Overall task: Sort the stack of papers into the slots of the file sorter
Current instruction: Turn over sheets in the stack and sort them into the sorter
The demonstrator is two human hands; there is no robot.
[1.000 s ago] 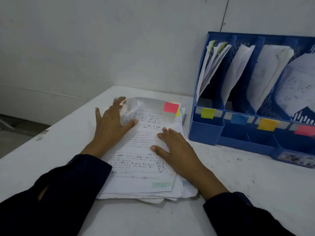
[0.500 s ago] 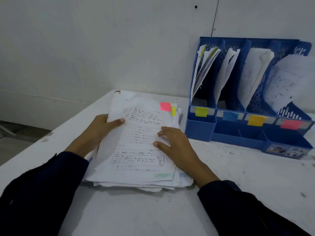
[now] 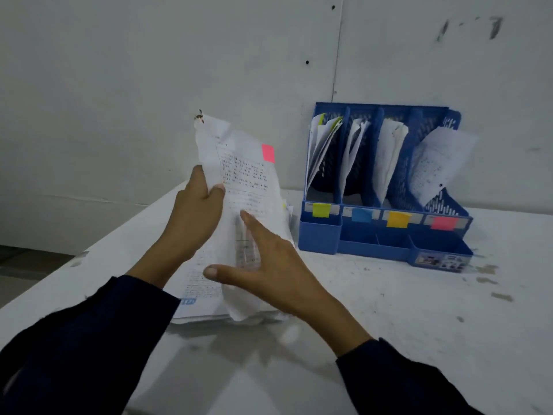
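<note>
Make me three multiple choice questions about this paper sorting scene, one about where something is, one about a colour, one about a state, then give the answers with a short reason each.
1. Where does the file sorter stand relative to the stack of papers?
A. To its right, against the wall
B. In front of it, at the table's near edge
C. On top of it

2. What colour is the sticky tab on the lifted sheet?
A. Blue
B. Pink
C. Green

3. What is the left hand doing?
A. Lying flat on the table
B. Reaching into a slot
C. Gripping the lifted sheet by its edge

Answers:
1 A, the sorter sits to the right by the wall.
2 B, a pink tab shows at the sheet's upper right corner.
3 C, thumb and fingers pinch the sheet's left edge, while the right hand is spread open.
</note>
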